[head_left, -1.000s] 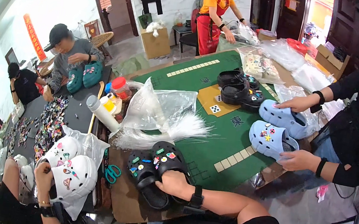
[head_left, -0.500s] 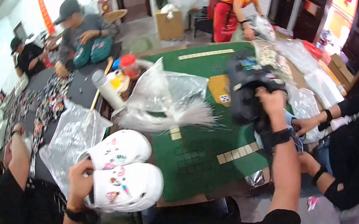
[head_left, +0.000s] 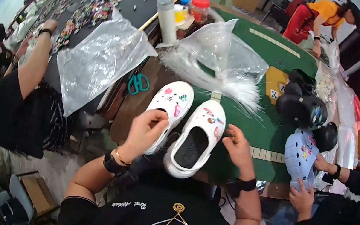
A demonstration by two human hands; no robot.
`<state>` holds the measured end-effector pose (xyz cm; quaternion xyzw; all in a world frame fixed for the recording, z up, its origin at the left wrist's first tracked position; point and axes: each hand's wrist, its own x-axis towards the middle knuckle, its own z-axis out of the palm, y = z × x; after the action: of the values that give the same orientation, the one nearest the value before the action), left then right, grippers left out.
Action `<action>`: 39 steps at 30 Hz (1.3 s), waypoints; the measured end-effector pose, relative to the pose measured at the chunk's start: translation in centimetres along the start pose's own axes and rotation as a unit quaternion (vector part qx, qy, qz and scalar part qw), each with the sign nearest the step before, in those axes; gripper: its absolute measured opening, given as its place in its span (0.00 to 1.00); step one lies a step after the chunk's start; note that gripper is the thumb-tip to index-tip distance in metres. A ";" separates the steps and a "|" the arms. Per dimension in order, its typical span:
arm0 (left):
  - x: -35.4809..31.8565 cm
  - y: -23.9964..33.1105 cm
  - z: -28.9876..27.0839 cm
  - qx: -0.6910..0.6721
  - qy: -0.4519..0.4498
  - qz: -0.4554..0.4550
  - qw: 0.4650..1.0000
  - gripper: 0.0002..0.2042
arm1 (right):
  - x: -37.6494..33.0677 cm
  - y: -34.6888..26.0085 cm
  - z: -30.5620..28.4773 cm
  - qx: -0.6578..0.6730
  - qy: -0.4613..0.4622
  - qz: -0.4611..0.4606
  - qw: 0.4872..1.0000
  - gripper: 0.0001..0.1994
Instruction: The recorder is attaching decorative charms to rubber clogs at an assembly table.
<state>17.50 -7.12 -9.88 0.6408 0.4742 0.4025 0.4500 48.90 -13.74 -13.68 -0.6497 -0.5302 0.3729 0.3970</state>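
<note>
A pair of white clogs with colourful charms is in front of me at the table's near edge, toes pointing away. My left hand [head_left: 145, 130] is closed at the heel opening of the left white clog [head_left: 174, 94]. Beside it, the right white clog [head_left: 209, 117] shows its dark insole. My right hand [head_left: 240, 150] is just right of that clog, fingers apart and holding nothing. Black clogs [head_left: 299, 107] lie in a heap on the table's right side.
A green-topped table [head_left: 235, 116] carries a clear bag of white strands [head_left: 222, 81], pale tiles [head_left: 267, 154] and playing cards [head_left: 274, 94]. Left are another clear bag [head_left: 99, 58], teal-handled scissors [head_left: 138, 84] and scattered charms [head_left: 91, 8]. At right, a co-worker's hands hold a blue clog [head_left: 300, 154].
The white clogs have moved from my left to in front of me and now sit apart. My right hand has left the black clogs and come back beside the white pair. My view has shifted.
</note>
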 end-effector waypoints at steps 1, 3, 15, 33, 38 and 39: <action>-0.2 -0.3 -0.7 -0.030 0.023 0.014 0.999 0.06 | -0.1 0.2 1.1 0.010 -0.009 0.002 1.000 0.30; -0.4 -1.0 -2.7 0.082 0.091 0.117 0.986 0.06 | -0.8 0.4 2.6 0.020 -0.002 -0.027 0.999 0.31; -1.5 -1.5 -3.6 0.055 -0.011 -0.022 0.998 0.18 | 2.9 -2.7 3.6 -0.041 0.111 -0.064 0.991 0.21; 3.5 0.9 -4.5 0.174 -0.191 0.174 0.950 0.16 | 0.3 -9.7 3.2 -0.108 -0.058 -0.187 0.975 0.17; 2.2 0.6 -4.7 0.080 -0.133 0.139 0.978 0.34 | 0.3 -8.5 3.5 -0.138 0.003 -0.256 0.957 0.17; 2.1 0.6 -5.1 0.079 -0.129 0.139 0.979 0.34 | 0.2 -8.3 3.4 -0.122 0.010 -0.244 0.962 0.17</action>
<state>13.34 -4.19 -7.72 0.7806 0.3484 0.3367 0.3950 42.59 -12.09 -7.51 -0.5476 -0.7105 0.1908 0.3986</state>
